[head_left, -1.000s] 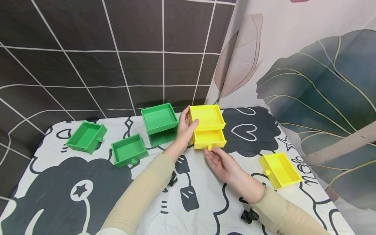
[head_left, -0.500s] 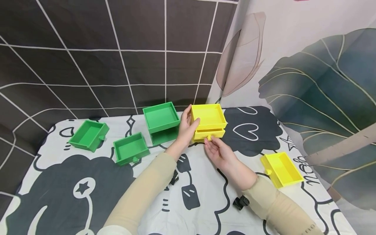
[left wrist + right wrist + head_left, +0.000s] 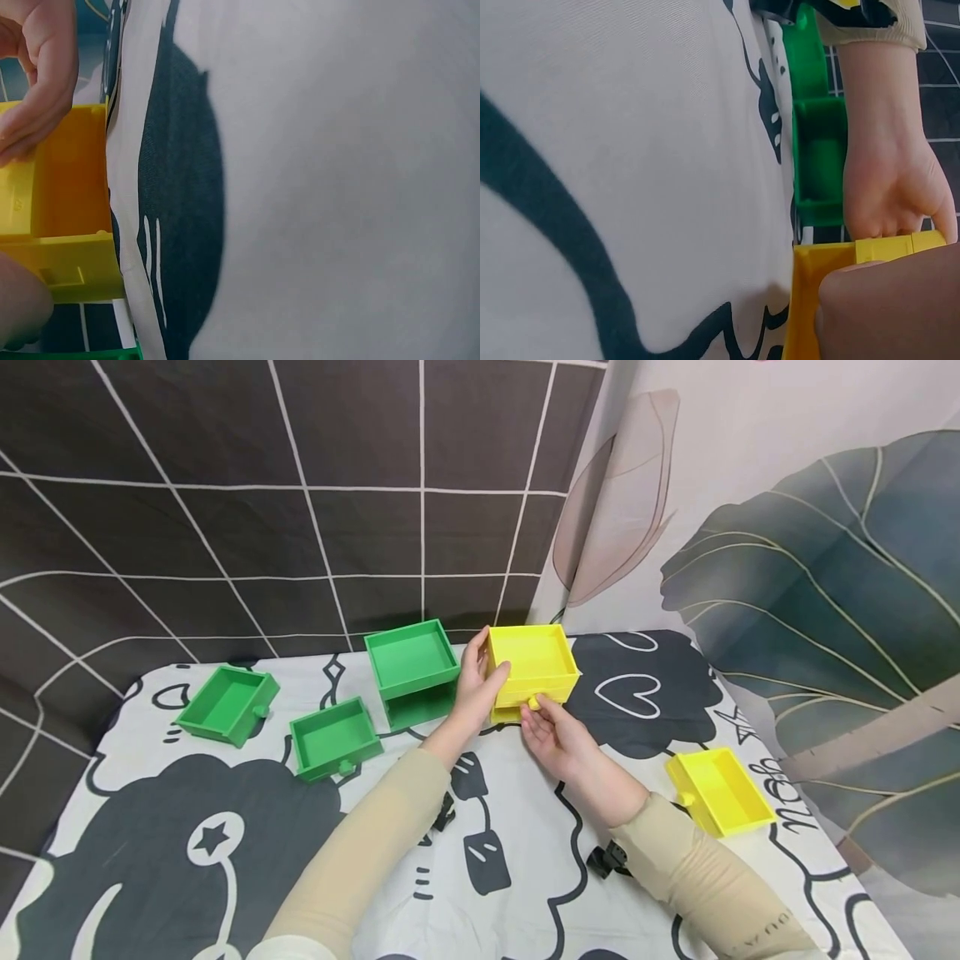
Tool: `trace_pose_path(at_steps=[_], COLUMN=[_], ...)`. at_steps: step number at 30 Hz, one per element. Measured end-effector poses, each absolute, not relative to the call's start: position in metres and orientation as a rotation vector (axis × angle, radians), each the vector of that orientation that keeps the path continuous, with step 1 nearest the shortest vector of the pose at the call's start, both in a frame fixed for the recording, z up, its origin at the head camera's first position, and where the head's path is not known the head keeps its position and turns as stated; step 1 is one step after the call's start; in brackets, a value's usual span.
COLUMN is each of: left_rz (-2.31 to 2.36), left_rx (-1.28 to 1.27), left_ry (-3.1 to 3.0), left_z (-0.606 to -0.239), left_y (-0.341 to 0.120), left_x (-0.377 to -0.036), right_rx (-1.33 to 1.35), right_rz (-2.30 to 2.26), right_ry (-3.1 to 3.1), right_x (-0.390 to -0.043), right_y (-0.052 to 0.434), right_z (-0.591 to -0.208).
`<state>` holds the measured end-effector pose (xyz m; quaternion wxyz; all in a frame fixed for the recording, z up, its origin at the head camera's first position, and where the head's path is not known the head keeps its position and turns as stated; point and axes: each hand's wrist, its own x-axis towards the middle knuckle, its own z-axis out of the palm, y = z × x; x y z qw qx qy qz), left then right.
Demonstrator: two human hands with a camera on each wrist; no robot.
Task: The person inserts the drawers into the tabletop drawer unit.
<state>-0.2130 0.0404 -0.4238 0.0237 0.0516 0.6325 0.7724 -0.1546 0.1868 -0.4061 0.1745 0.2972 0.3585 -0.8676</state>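
My left hand grips the left side of a small yellow drawer cabinet, thumb toward the front and fingers along the side. A yellow drawer sits in its upper bay, with its front about level with the cabinet. My right hand pinches that drawer's round knob. In the left wrist view, an open bay of the cabinet shows beside the fitted drawer. A second yellow drawer lies loose at the right. In the right wrist view, the right hand hides much of the cabinet's front.
A green cabinet with an open lower bay stands just left of the yellow one. Two green drawers lie farther left on the patterned cloth. A dark gridded curtain hangs behind. Small black cameras are on my wrists.
The yellow drawer has slid back into the cabinet from well pulled out to about level with its front. My right hand has moved forward with the knob; the left hand keeps its grip.
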Motion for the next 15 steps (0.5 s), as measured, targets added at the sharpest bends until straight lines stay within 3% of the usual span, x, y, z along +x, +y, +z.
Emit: trace_pose_path(at_steps=[15], left_rz=[2.381], left_rx=[0.167], left_ry=[2.003], left_z=[-0.424], left_y=[0.042], left_x=[-0.212], right_rx=[0.81], right_rz=[-2.461], right_ry=[1.016], right_x=[-0.137], right_y=[0.196], right_z=[-0.403])
